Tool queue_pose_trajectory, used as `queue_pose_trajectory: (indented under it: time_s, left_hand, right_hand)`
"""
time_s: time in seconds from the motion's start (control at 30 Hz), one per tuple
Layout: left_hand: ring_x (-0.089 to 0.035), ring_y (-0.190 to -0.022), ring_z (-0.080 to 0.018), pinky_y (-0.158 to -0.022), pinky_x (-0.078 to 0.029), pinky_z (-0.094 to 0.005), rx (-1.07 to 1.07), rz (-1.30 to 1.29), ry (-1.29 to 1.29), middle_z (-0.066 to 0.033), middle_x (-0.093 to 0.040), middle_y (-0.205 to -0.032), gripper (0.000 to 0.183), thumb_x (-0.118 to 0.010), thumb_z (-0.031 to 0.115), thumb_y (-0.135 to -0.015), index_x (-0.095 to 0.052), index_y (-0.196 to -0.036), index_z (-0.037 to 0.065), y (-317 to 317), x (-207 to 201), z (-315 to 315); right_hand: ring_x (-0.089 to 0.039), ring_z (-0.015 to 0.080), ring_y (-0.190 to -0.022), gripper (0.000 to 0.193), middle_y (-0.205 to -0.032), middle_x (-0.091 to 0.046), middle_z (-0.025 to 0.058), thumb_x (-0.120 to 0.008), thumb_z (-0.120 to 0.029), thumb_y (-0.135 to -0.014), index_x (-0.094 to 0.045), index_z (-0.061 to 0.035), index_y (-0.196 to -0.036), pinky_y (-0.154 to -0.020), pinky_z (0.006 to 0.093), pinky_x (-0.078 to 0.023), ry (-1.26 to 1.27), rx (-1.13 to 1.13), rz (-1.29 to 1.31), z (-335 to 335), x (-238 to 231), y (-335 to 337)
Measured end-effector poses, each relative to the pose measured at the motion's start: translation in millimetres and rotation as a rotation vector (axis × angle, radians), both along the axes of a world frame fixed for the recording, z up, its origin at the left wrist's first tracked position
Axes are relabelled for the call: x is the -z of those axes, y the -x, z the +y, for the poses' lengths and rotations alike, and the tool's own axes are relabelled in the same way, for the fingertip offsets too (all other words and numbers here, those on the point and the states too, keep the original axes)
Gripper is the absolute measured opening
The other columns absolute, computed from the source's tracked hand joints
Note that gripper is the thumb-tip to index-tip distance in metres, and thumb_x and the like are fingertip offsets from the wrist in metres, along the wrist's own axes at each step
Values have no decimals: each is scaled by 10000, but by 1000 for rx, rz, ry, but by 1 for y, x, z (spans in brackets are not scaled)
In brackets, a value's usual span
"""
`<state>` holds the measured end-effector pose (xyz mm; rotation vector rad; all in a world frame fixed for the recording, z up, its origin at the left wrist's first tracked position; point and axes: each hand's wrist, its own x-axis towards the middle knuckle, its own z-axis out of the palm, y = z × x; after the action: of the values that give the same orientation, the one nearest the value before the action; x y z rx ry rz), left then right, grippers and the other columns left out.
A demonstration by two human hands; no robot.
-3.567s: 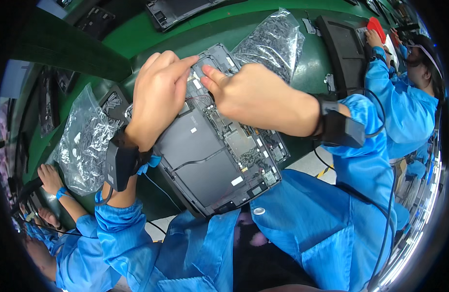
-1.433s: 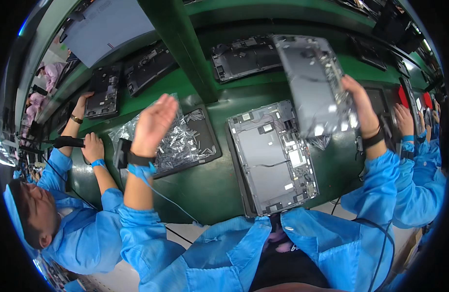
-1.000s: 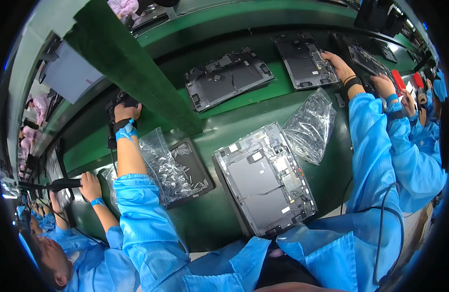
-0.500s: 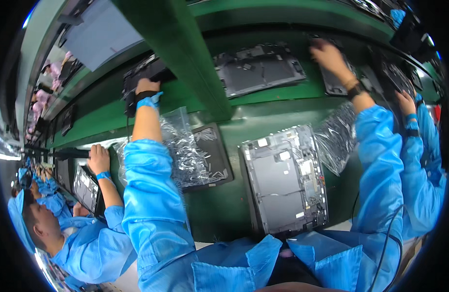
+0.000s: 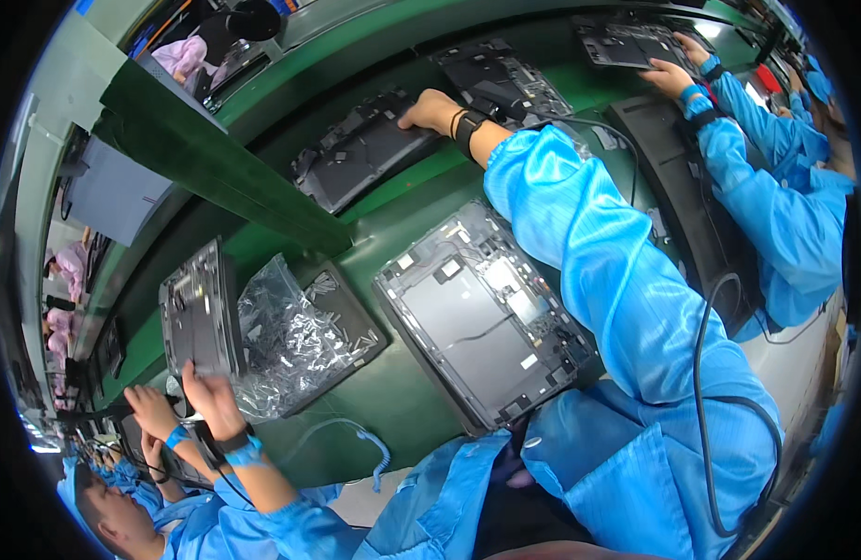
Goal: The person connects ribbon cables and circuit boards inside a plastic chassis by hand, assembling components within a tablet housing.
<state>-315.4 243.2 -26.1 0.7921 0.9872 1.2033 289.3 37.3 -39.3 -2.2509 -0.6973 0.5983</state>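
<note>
Clock positions are read from the middle of your view. At eight o'clock your left hand [image 5: 216, 403] is closed on the lower edge of a raised, tilted laptop chassis [image 5: 202, 322], thumb side showing on the near face, other fingers largely hidden; the chassis stands at nine o'clock. A co-worker's hand [image 5: 152, 411] is just beside yours, further out. This chassis is judged light to moderate in weight, stiff as a plate but liable to flex at a corner, with smooth, somewhat slippery panels. Exposed boards and cables look fragile; take hold of bare frame edges, ideally at opposite sides.

Also at eight o'clock, a clear bag [image 5: 272, 341] of small parts lies partly over a dark tray [image 5: 363, 308].

At eleven o'clock, a second chassis [image 5: 356, 173] lies on the green shelf [image 5: 430, 179]. Your right hand [image 5: 430, 112], at twelve, reaches its right end; whether the fingers pinch it cannot be told. Same handling is expected: grip the rim.

Around the centre, toward four, an open laptop base [image 5: 458, 317] lies flat, untouched by either hand.
</note>
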Motion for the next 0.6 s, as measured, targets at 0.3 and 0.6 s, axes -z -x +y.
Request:
queue_pose_trajectory:
  time_s: [0.3, 0.6]
  left_hand:
    - [-567, -1039, -167, -926, -453, -309, 106, 231, -8, -61, -587, -1154, 335, -531, 254, -972, -554, -1195, 6, -70, -47, -287]
    - [-578, -1039, -146, -894, -473, -293, 713, 30, -143, -97, -601, -1162, 350, -520, 135, -983, -467, -1288, -28, -205, -1, -336]
  right_hand:
    - [-645, 301, -944, 196, -1009, -652, 168, -604, -38, -885, -600, 43, -1064, -878, 499, -528, -768, 154, 869, -50, -47, 18]
    - [-584, 255, -1066, 251, -1165, -600, 115, -587, -116, -937, -544, -29, -1169, -965, 481, -475, -1135, 126, 799, -250, -97, 87]
